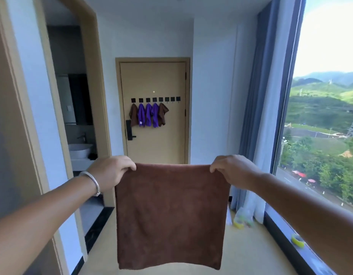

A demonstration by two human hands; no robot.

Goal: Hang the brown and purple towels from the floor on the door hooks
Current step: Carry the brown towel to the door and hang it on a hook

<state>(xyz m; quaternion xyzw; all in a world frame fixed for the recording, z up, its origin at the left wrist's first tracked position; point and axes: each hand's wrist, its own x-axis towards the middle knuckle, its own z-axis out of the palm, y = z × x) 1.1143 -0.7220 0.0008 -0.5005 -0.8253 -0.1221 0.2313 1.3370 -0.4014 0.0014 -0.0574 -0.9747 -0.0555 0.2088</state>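
At arm's length ahead, brown towel [170,215] hangs flat and square-on, top edge level, long sides dropping toward the floor. Left hand [110,172] pinches its upper left corner, fingers curled over the hem; right hand [230,170] pinches the upper right corner likewise. Neither hand holds anything else. Door [155,147] stands well beyond, straight ahead, far end of the corridor. Hook row [155,99] carries five towels on its left side; three hooks at the right [172,99] look bare. Towel must travel forward and up; right hand likely nearer those hooks.
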